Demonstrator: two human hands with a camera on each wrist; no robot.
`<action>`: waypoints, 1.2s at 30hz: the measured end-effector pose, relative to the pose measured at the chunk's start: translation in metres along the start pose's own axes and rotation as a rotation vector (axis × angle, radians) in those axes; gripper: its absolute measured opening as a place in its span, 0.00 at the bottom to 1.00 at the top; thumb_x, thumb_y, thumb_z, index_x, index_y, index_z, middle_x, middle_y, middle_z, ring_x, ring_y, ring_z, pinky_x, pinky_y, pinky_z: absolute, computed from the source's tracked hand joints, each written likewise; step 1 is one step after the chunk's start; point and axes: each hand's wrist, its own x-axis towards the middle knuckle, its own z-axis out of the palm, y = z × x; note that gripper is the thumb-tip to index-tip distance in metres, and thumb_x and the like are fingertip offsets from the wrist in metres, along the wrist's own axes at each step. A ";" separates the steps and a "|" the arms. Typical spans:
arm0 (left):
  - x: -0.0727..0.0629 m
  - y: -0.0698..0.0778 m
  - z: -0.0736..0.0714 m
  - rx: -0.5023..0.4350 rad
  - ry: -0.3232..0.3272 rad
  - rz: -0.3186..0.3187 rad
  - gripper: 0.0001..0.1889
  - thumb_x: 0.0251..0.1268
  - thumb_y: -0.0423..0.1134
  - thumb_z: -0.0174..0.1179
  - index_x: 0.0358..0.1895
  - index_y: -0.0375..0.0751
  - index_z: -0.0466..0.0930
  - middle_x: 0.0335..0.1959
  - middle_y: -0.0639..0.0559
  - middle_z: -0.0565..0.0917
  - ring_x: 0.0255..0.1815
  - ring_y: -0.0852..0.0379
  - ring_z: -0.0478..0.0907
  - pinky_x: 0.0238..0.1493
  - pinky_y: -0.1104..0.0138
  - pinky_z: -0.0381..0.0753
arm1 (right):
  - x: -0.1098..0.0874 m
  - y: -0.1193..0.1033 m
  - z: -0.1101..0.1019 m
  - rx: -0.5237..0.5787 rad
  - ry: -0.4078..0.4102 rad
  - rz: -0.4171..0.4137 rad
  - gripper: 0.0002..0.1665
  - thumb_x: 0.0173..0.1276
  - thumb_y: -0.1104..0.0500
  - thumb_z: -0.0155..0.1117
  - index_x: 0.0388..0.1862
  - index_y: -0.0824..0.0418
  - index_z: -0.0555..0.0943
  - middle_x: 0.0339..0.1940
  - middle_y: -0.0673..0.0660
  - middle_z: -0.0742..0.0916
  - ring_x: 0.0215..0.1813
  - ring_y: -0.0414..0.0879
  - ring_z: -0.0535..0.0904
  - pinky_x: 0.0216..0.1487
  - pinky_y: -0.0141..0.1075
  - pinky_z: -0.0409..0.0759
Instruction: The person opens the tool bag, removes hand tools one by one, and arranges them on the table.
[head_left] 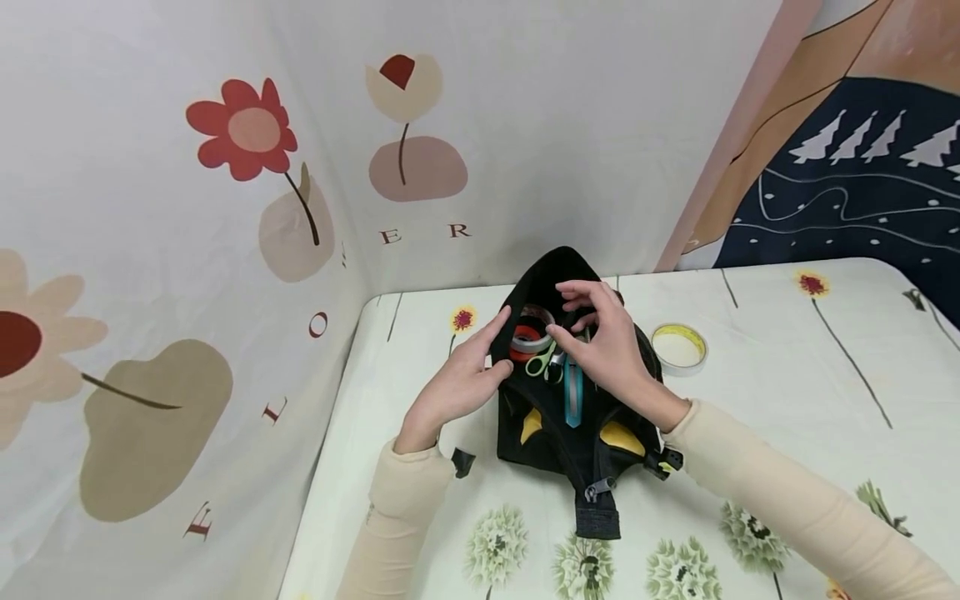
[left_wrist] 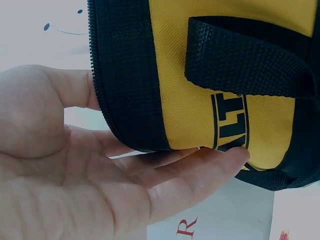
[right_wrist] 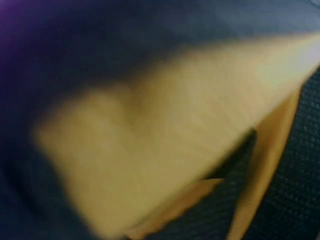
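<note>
A black and yellow tool bag lies unzipped on the flowered table. Inside it I see a red tape roll, a clear tape roll, green-handled scissors and a blue-edged tool. My left hand lies flat against the bag's left wall, fingers straight. In the left wrist view those fingers rest on the yellow side panel below a black strap. My right hand hovers over the opening with loosely bent, spread fingers, holding nothing that I can see. The right wrist view is a blur of yellow and black fabric.
A yellow tape roll lies on the table just right of the bag. Cloth walls printed with flowers stand behind and to the left. The table's left edge runs close to my left arm.
</note>
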 end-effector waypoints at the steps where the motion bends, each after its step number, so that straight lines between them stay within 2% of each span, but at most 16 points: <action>1: 0.000 0.000 0.000 0.000 0.001 0.000 0.43 0.82 0.31 0.54 0.93 0.46 0.47 0.91 0.44 0.57 0.90 0.45 0.57 0.87 0.44 0.60 | -0.001 0.001 0.001 -0.007 -0.006 0.007 0.34 0.67 0.71 0.81 0.71 0.68 0.80 0.63 0.66 0.85 0.58 0.58 0.84 0.47 0.30 0.83; 7: -0.002 -0.001 -0.001 0.005 -0.002 0.005 0.43 0.81 0.31 0.53 0.93 0.45 0.47 0.91 0.42 0.57 0.90 0.44 0.56 0.87 0.43 0.59 | -0.004 0.011 0.007 -0.058 -0.065 0.038 0.34 0.67 0.70 0.82 0.70 0.66 0.81 0.61 0.65 0.84 0.58 0.58 0.84 0.47 0.45 0.87; 12: -0.002 -0.002 -0.001 -0.001 -0.009 0.011 0.43 0.81 0.30 0.53 0.93 0.44 0.45 0.91 0.41 0.57 0.90 0.44 0.56 0.87 0.44 0.59 | -0.010 0.018 0.011 -0.100 -0.123 0.049 0.35 0.66 0.70 0.83 0.70 0.67 0.80 0.58 0.66 0.84 0.57 0.58 0.84 0.46 0.48 0.89; 18: -0.002 -0.002 -0.002 0.001 -0.014 0.016 0.42 0.81 0.31 0.52 0.93 0.43 0.45 0.91 0.41 0.55 0.91 0.45 0.52 0.87 0.43 0.58 | -0.013 0.024 0.015 -0.114 -0.162 0.072 0.35 0.66 0.70 0.83 0.71 0.67 0.80 0.57 0.68 0.83 0.52 0.61 0.84 0.45 0.54 0.88; 22: -0.002 -0.003 -0.002 0.005 -0.011 0.015 0.42 0.82 0.31 0.52 0.93 0.42 0.45 0.91 0.40 0.54 0.92 0.45 0.51 0.87 0.43 0.57 | -0.014 0.026 0.018 -0.122 -0.186 0.090 0.34 0.67 0.70 0.82 0.70 0.67 0.80 0.56 0.69 0.83 0.49 0.60 0.83 0.44 0.54 0.88; 30: -0.005 -0.004 -0.004 0.008 -0.008 0.010 0.42 0.82 0.31 0.51 0.93 0.41 0.45 0.92 0.39 0.53 0.92 0.44 0.50 0.88 0.42 0.56 | -0.015 0.031 0.022 -0.164 -0.214 0.098 0.34 0.66 0.69 0.82 0.70 0.66 0.80 0.54 0.69 0.84 0.48 0.58 0.83 0.40 0.40 0.85; 36: -0.004 -0.003 -0.004 0.009 -0.018 0.015 0.42 0.82 0.31 0.51 0.93 0.42 0.44 0.92 0.42 0.52 0.92 0.47 0.48 0.88 0.45 0.56 | -0.018 0.039 0.023 -0.212 -0.217 0.111 0.35 0.65 0.68 0.84 0.69 0.65 0.80 0.54 0.68 0.84 0.48 0.58 0.85 0.42 0.46 0.87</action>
